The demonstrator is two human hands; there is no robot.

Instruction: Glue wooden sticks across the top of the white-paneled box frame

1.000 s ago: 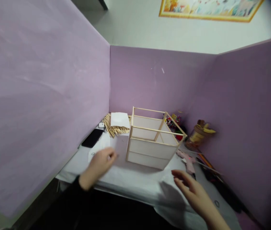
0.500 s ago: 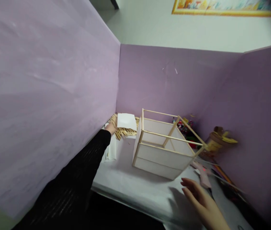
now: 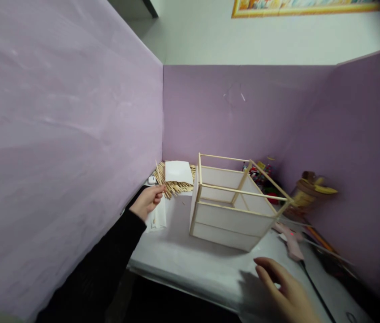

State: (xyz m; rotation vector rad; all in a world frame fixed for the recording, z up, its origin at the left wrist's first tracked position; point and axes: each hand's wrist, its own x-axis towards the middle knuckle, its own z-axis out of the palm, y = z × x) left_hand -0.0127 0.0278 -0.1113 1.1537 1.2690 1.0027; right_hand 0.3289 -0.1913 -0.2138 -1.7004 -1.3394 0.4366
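Note:
My left hand is closed in a pinch at the near edge of a pile of thin wooden sticks. One wooden stick rises from its fingertips, tilted up toward the back wall. To the right stands a box-shaped model frame of wooden strips with white panels, open at the top. My right hand hovers over the front right of the table, fingers curved and thumb apart, holding nothing. Just beyond it lies a pink glue gun with a red light and a dark cord.
A white sheet covers part of the stick pile. A small white case and a white tray are at the left. Toward the right wall stand a brown and yellow pot and colourful small items. Purple partitions enclose the table.
My left hand has drawn back from the stick pile toward me, bringing a wooden stick up in its fingers. My right hand stays nearly in place. The view has shifted slightly.

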